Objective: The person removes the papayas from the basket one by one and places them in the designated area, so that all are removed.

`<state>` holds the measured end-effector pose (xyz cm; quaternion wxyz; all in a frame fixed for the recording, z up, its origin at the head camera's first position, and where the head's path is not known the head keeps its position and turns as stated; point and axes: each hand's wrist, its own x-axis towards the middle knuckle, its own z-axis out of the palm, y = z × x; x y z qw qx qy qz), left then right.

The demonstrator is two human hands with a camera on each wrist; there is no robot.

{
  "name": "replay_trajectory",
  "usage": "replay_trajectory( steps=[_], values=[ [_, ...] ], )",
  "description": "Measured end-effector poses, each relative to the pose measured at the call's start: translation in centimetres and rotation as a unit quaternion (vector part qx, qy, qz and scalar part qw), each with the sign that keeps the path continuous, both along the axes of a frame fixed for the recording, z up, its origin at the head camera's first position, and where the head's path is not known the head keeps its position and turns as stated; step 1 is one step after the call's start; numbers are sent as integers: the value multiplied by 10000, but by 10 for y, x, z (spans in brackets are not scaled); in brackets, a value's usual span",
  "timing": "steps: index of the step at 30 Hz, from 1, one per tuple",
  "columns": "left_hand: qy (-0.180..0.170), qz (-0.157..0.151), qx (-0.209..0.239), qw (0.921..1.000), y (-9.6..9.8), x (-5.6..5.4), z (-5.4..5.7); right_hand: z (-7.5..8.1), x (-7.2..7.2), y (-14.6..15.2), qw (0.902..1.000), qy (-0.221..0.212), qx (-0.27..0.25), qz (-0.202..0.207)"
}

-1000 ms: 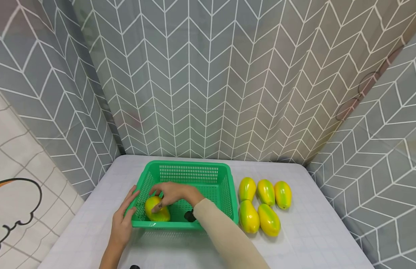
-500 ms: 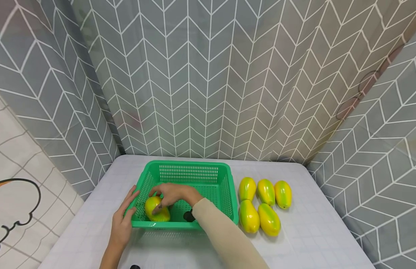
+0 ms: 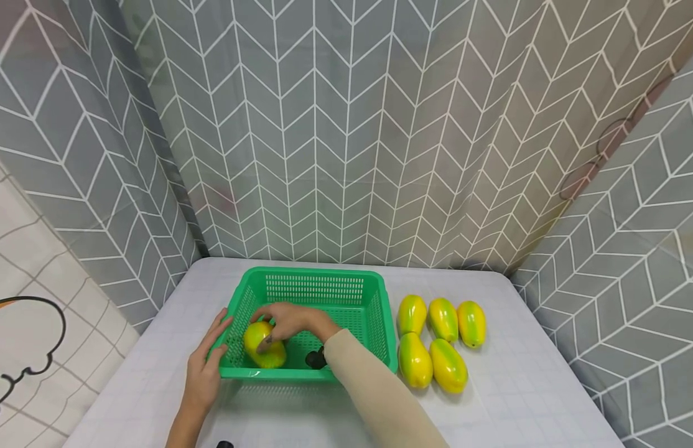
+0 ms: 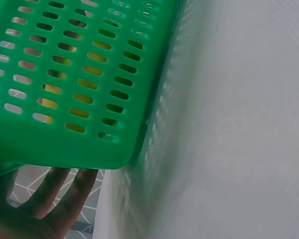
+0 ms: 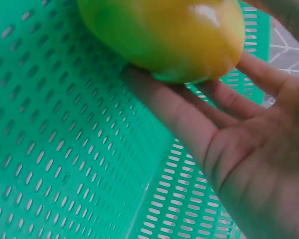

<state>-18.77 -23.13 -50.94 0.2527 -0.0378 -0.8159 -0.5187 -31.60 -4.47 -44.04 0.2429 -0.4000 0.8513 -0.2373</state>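
Note:
A green plastic basket (image 3: 324,271) with slotted walls stands on the table. In its near left corner is a yellow-green papaya (image 3: 264,348), glossy and plump. My right hand (image 3: 287,320) reaches over the near rim and holds this fruit from above, thumb on the near side and fingers around the far side. In the right wrist view, the right hand's fingers (image 5: 179,107) lie along the papaya (image 5: 174,40), near the slotted floor. My left hand (image 3: 205,370) rests on the basket's left rim. The left wrist view shows its fingers (image 4: 72,199) straight and spread beside the basket wall (image 4: 65,144).
To the right of the basket, several more papayas (image 3: 448,366) lie in two rows on the white tablecloth (image 3: 520,373). A black wrist-worn part (image 3: 315,359) shows by the right sleeve. Grey patterned curtains (image 3: 346,155) surround the table.
The papaya in the right hand has shifted slightly to the right and up, and stands a little more upright. The left hand and the basket have not moved.

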Motion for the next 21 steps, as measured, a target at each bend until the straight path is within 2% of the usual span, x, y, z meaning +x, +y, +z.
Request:
replay_trajectory(
  steps=[7,21],
  values=[
    [-91,39,-13,10000,1,0,2,3,-4,12,9991,283,-153,-281],
    [-28,97,14,9999,1,1,3,16,0,38,9915,155,-712,-1082]
  ],
)
